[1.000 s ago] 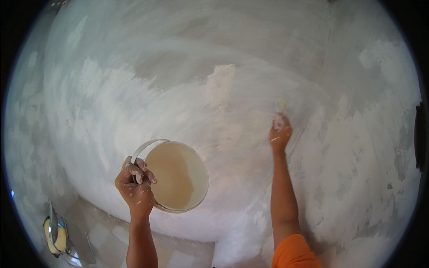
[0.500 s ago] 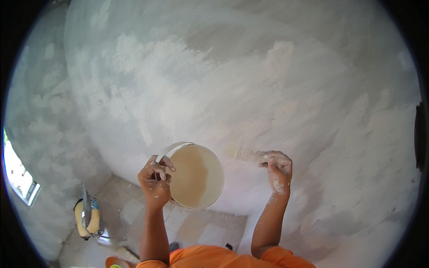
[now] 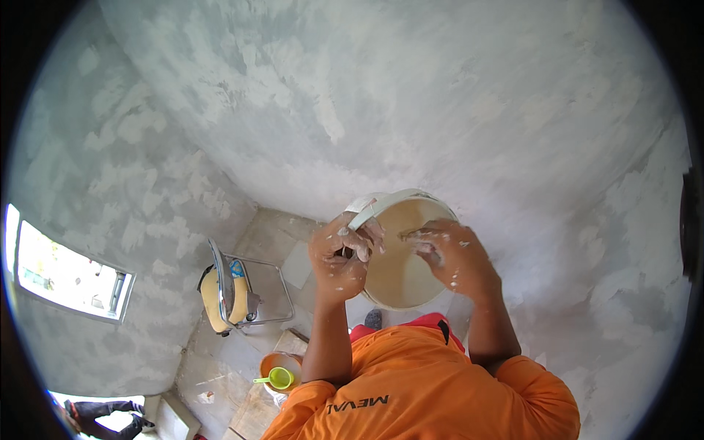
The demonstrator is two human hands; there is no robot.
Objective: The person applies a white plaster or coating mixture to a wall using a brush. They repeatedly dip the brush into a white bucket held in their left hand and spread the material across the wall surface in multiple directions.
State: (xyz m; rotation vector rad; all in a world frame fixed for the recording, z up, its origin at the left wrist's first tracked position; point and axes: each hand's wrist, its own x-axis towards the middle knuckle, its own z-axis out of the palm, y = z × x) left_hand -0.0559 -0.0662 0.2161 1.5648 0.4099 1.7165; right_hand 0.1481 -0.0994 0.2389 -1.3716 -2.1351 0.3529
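My left hand (image 3: 342, 257) is closed around the pale handle (image 3: 374, 209) of a round white bucket (image 3: 411, 302). The bucket hangs in front of my body, with a beige, watery-looking coating or liquid inside. Over the bucket's opening is my right hand (image 3: 456, 258), its fingers bent and pinched together. It grips a brush, which is mostly hidden by the fingers at this moment. Both hands carry white splashes. Behind the bucket rises a grey wall (image 3: 411, 110) with patchy whitish coating.
A metal-framed chair (image 3: 279, 286) with a yellow-and-black object on it stands at the left. Nearer me are an orange basin (image 3: 295, 363) and a green dipper (image 3: 280, 378). A window (image 3: 70, 264) opens in the left wall. Someone's dark-clothed legs (image 3: 110, 414) show at lower left.
My right hand has moved from beside the wall to over the bucket, taking the brush with it. The view has shifted, showing more of my orange shirt and the floor.
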